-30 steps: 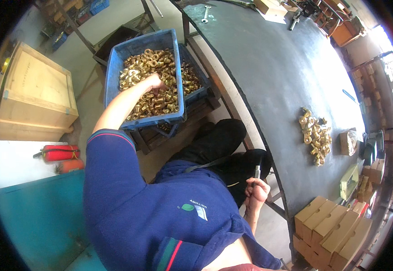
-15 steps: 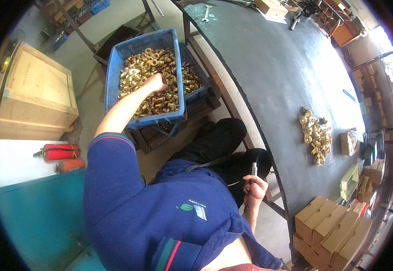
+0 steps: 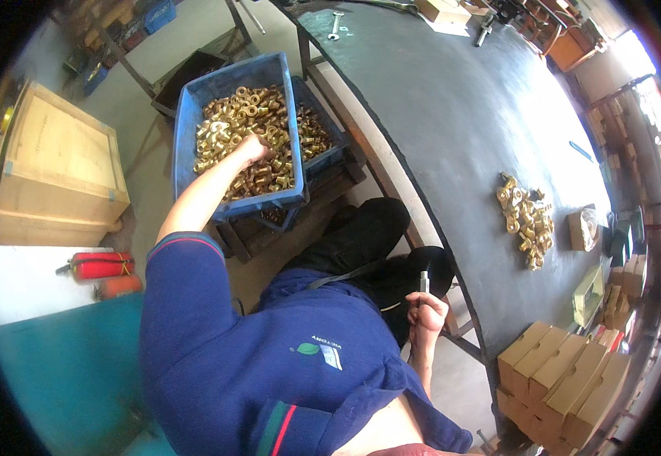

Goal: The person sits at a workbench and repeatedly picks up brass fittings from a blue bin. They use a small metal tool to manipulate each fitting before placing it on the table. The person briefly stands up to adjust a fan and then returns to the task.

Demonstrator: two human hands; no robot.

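My left hand (image 3: 254, 148) reaches into a blue plastic crate (image 3: 179, 144) heaped with brass fittings (image 3: 232, 114). Its fingers are bent down among the pieces, and the tips are partly hidden, so what they grip cannot be made out. By my right thigh, my right hand (image 3: 428, 313) is closed round a metal rod tool (image 3: 424, 282), held upright. The tool has a grey, faceted body and a narrower shiny tip that sticks up above the fingers; its lower end is hidden in the fist.
At my right, a dark worktable (image 3: 422, 114) carries a pile of brass fittings (image 3: 526, 220), a small open box (image 3: 583, 229) and a wrench (image 3: 336, 25). Cardboard boxes (image 3: 558, 372) are stacked at its near end. A second blue crate (image 3: 323, 156) of fittings adjoins the first. Left are a wooden crate (image 3: 61, 163) and fire extinguishers (image 3: 101, 265).
My left hand has shifted slightly left and down within the crate, and its fingers have dipped in among the fittings. My right hand keeps the rod upright. The whole view has shifted slightly.
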